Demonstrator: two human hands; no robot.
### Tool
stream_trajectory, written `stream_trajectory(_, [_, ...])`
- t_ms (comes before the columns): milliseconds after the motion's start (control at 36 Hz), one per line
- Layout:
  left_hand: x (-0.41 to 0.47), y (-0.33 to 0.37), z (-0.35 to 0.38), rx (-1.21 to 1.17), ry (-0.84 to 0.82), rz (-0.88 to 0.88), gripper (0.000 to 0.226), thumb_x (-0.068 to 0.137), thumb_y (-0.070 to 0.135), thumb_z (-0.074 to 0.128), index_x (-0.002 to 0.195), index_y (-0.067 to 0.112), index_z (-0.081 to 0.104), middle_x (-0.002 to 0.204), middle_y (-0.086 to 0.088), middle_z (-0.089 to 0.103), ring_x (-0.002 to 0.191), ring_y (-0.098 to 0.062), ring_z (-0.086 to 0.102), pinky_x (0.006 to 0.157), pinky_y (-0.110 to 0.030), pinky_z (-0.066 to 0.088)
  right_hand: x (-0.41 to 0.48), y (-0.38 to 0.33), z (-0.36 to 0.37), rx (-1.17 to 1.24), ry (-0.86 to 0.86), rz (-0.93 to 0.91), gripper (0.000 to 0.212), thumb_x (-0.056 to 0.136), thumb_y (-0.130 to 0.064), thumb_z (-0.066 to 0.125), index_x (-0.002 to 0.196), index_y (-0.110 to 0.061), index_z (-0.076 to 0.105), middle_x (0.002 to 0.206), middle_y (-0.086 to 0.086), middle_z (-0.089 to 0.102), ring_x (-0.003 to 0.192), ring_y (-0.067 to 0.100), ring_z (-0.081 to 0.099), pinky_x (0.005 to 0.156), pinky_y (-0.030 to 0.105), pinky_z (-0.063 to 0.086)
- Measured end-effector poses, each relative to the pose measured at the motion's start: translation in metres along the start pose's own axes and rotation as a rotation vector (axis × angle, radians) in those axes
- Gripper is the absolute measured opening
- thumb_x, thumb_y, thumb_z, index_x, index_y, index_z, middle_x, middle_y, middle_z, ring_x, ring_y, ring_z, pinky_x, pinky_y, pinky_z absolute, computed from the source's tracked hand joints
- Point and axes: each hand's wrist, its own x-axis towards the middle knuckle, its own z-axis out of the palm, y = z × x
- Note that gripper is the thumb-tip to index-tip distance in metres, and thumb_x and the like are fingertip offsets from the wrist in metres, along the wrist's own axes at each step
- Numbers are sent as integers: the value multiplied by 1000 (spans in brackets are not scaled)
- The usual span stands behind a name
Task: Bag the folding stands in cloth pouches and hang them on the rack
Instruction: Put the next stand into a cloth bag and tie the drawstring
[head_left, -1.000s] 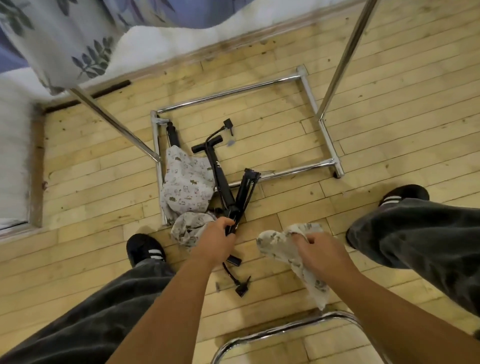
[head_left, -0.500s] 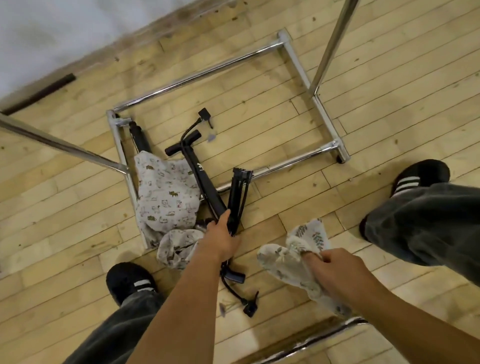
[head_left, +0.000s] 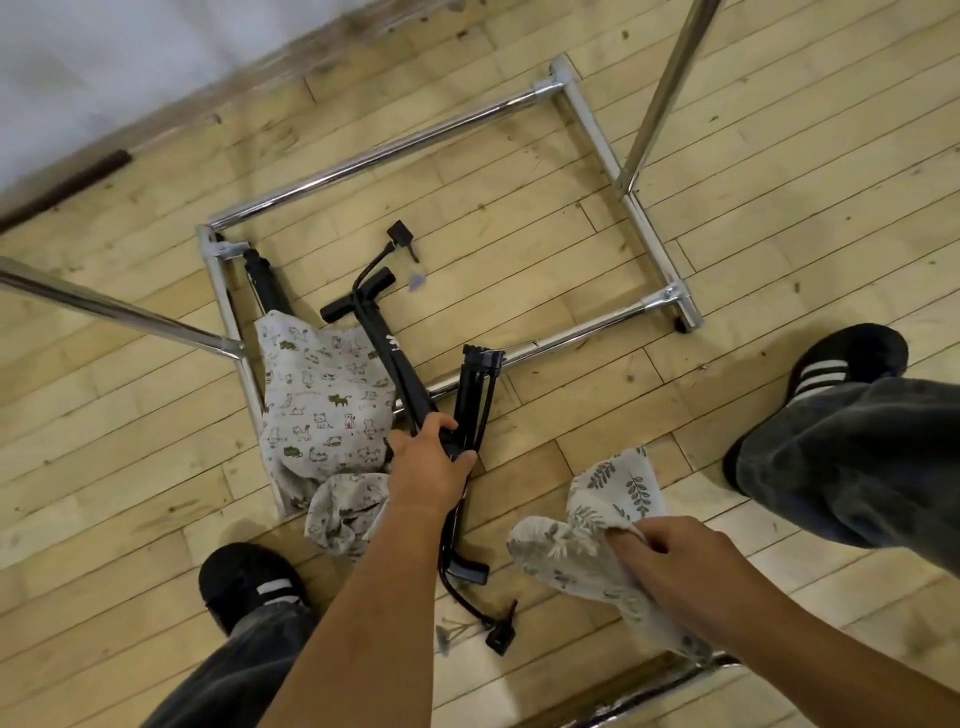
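My left hand (head_left: 428, 465) grips a black folding stand (head_left: 472, 400) that lies on the wooden floor across the rack's near base bar. A second black stand with a T-handle (head_left: 374, 317) lies beside it, its thin hose ending in a small head (head_left: 402, 241). My right hand (head_left: 675, 558) holds a leaf-print cloth pouch (head_left: 597, 525) just above the floor. A cat-print pouch (head_left: 324, 405) lies at the left with a black stand end (head_left: 267, 278) sticking out of its top. Another crumpled pouch (head_left: 343, 512) sits under my left wrist.
The chrome rack base (head_left: 623, 171) frames the floor ahead, with its uprights (head_left: 665, 93) rising at right and left. My black shoes (head_left: 249, 582) stand at either side. A chrome bar (head_left: 670, 686) crosses the bottom right. A white wall runs along the top left.
The view has tilted down and closer to the floor. My left hand has closed more firmly round the stand. My right hand has drifted slightly right with the leaf-print pouch.
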Motion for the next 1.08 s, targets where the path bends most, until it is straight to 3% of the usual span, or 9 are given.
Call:
stream_trajectory(139, [-32,12,-30,-141,55,7,33,91,29,72,115,30,49,111,-5,37,78,-18,56,75,-36,59,-19,-8,-7,2,62,-64,50,99,-53,51,88,-7,66,94,15,72,72,28,69,55,28,44])
stream_trajectory(306, [-68,18,-67,-332,74,-35,25,88,38,68,107,40,52,122,-8,53,83,-18,64,57,-21,47,-52,-16,-22,-22,121,-146,45,103,-44,49,86,-4,62,71,10,59,60,13,48,55,26,34])
stream_trajectory(444, [-111,28,-92,-469,80,-37,22,93,30,64,113,33,58,100,-3,65,65,-16,60,52,-26,47,-85,-16,-32,-52,180,-248,33,103,-44,52,84,-21,67,72,0,67,62,14,63,53,23,41])
stream_trajectory(500, [-132,31,-100,-534,69,-50,21,94,30,63,113,35,58,100,-3,65,68,-17,59,57,-30,48,-101,-17,-37,-31,186,-291,23,103,-43,53,92,-27,66,77,-6,68,66,9,65,52,20,45])
stream_trajectory(556, [-154,34,-105,-604,63,-49,20,95,30,63,113,35,58,102,-5,65,69,-19,59,59,-32,49,-117,-16,-41,3,199,-335,12,103,-39,54,106,-32,63,74,-8,63,55,1,58,45,18,40])
stream_trajectory(639, [-186,38,-108,-758,20,-56,17,94,25,65,110,31,61,109,-13,63,70,-22,56,57,-33,46,-137,-10,-46,32,217,-415,30,103,-29,56,132,-36,54,63,-7,53,38,1,48,38,15,32])
stream_trajectory(750, [-240,41,-108,-921,-42,-71,18,98,17,62,116,22,63,109,-19,58,68,-23,55,52,-32,44,-159,-4,-47,9,223,-533,64,101,-24,60,155,-44,32,64,-1,59,48,4,48,46,20,41])
stream_trajectory(917, [-336,43,-103,-1143,-195,-125,21,100,20,58,121,20,64,115,-12,56,80,-20,53,53,-25,46,-190,7,-37,-78,179,-664,89,95,-23,66,155,-59,10,77,1,65,59,18,58,54,33,53])
stream_trajectory(1083, [-392,42,-84,-1208,-310,-132,13,98,24,61,110,24,65,110,-12,57,68,-17,53,53,-24,46,-208,23,-17,-120,134,-749,93,92,-21,70,157,-56,13,94,13,69,62,16,56,60,38,56])
